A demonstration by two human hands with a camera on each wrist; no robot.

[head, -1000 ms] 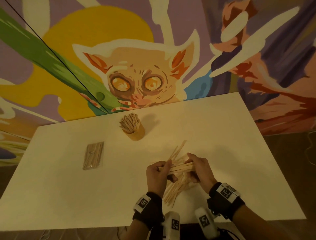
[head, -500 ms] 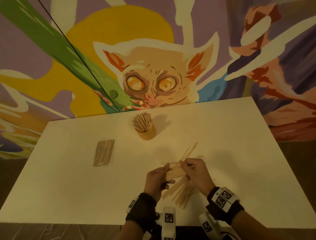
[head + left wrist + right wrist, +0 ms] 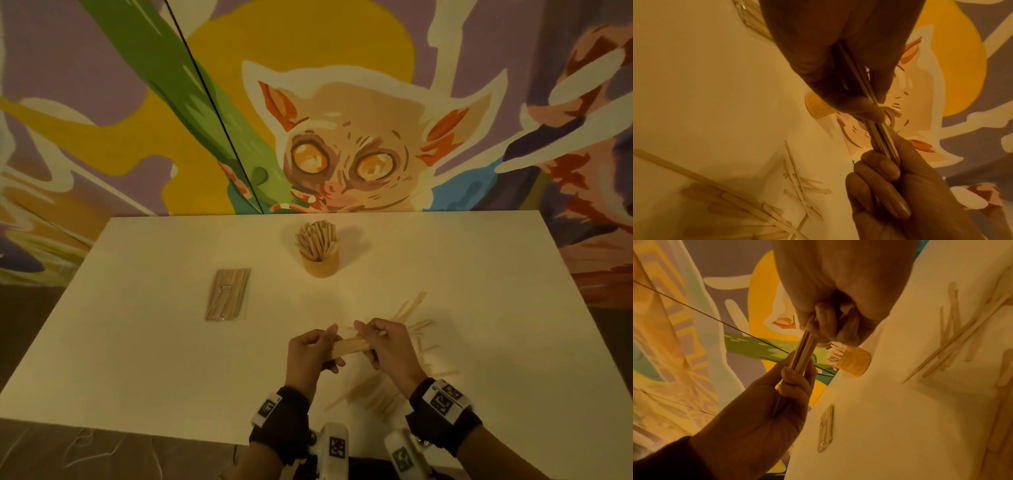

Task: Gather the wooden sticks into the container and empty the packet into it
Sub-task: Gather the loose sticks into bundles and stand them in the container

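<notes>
A bundle [image 3: 352, 344] of wooden sticks is held level above the table [image 3: 137, 342] between both hands, near its front edge. The left hand [image 3: 310, 353] is curled round the bundle's left end, its grip closed with thumb and fingers wrapped about the sticks; in the left wrist view the bundle [image 3: 875, 128] is seen running out from under the fingers [image 3: 869, 107]. The right hand [image 3: 387, 346] is closed on the other end, fingers bent over the sticks and pinching them; in the right wrist view the bundle [image 3: 803, 352] is seen passing from the right hand's fingers [image 3: 824, 321] down into the left hand [image 3: 764, 410]. Loose sticks [image 3: 407, 315] are scattered on the table beneath and to the right of the hands, some crossing one another, with more [image 3: 373, 397] lying nearer the front edge between the wrists. The container [image 3: 322, 260], a round tan cup, is set upright toward the back of the table, well apart from the hands, and is crowded with sticks fanning out above its rim. The packet [image 3: 227, 294] is laid flat to the left of the container, apart from it and from the hands, with sticks visible inside it. A painted mural [image 3: 359, 144] is seen behind the table.
</notes>
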